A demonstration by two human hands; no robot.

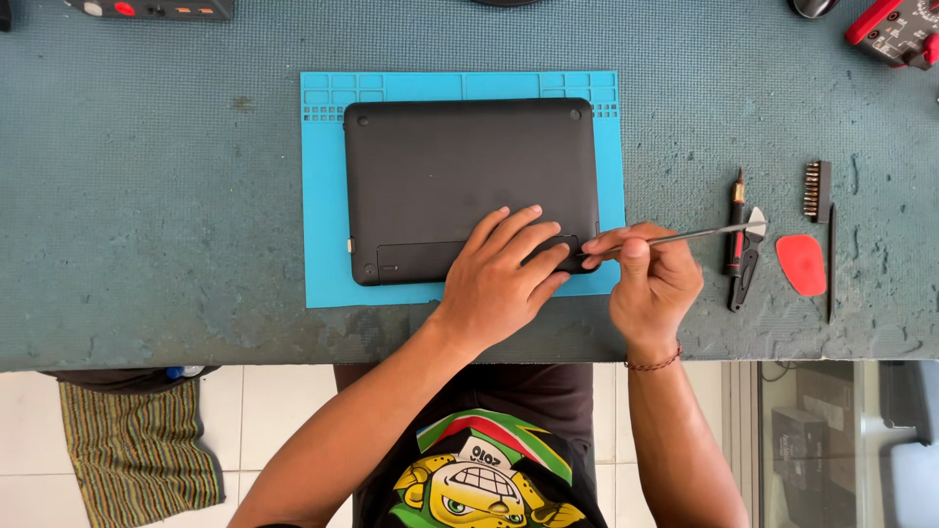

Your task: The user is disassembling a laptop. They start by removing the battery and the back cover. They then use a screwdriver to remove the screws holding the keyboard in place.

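Note:
A black laptop (460, 166) lies bottom-up on a bright blue mat (323, 196) on the grey-green bench. My left hand (504, 279) rests flat on the laptop's near edge, fingers spread over the long battery panel. My right hand (650, 279) pinches a thin metal pry tool (685, 236), its tip touching the laptop's near right corner next to my left fingertips. The tool's far end points right, toward the loose tools.
To the right lie a dark screwdriver (736, 220), black tweezers (745, 269), a red pick (802, 264), a bit holder (812, 191) and a thin black rod (831, 259). A red meter (895, 29) sits at the top right, a dark device (156, 9) at the top left.

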